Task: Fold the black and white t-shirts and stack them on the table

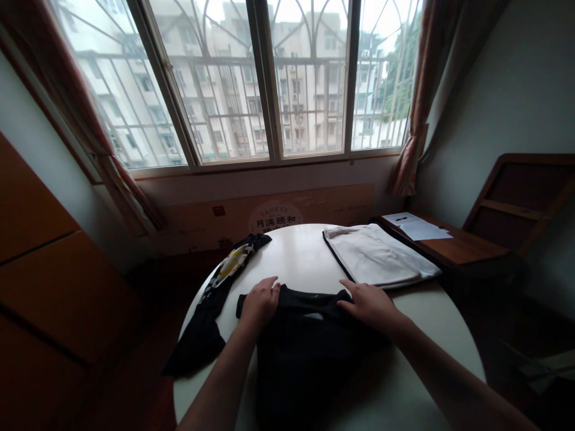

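Observation:
A black garment [305, 365], perhaps a top, is spread on the round white table [287, 251] in front of me. A small pale patch shows through an opening near its far edge. My left hand [260, 302] rests on its far left corner, fingers reaching forward, the thumb close beside them. At the far right part lies my right hand [371, 304], index finger stretched out and thumb apart from it, touching the cloth. The undersides of both hands are hidden.
Left on the table lies a black garment with a yellow and white pattern [233, 263], hanging over the edge. Folded white cloth [375, 254] with a dark border sits at the right. Beyond are a wooden side table [471, 245] with papers [424, 230], a folded-up chair-like frame [516, 203] and windows.

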### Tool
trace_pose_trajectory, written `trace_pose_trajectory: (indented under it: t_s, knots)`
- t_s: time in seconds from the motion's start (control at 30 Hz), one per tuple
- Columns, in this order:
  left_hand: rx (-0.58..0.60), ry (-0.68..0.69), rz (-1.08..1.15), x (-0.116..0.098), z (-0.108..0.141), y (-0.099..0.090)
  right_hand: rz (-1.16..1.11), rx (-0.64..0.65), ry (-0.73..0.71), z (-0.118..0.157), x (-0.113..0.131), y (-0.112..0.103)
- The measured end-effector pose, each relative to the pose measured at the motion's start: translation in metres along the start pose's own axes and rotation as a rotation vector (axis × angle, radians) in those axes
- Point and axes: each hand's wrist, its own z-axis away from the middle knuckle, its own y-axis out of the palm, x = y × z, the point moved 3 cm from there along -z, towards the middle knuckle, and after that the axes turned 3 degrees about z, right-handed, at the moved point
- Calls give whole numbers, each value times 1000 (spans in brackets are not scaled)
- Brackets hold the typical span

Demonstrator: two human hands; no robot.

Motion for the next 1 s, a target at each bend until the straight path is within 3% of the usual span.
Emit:
trace_pose_trajectory:
  t_s: [0.07, 0.13, 0.23, 0.5, 0.7, 0.9, 1.0]
  knots:
    - [79, -103, -67, 3, 0, 2, 30, 40, 28, 1, -1, 4]
    - [87, -175, -120, 7, 1, -2, 46, 106, 44, 2, -2, 8]
    - [106, -187, -142, 13, 1, -3, 57, 157, 34, 3, -4, 11]
    - [271, -71, -144, 17, 1, 7, 66, -35, -7, 1, -2, 5]
    - [253, 25, -94, 14, 1, 2, 19, -259, -62, 3, 1, -10]
    - [189, -12, -67, 10, 4, -5, -44, -262, -92, 5, 4, -13]
    - [69, -47, 8, 6, 7, -18, -104, -278, -39, 6, 1, -14]
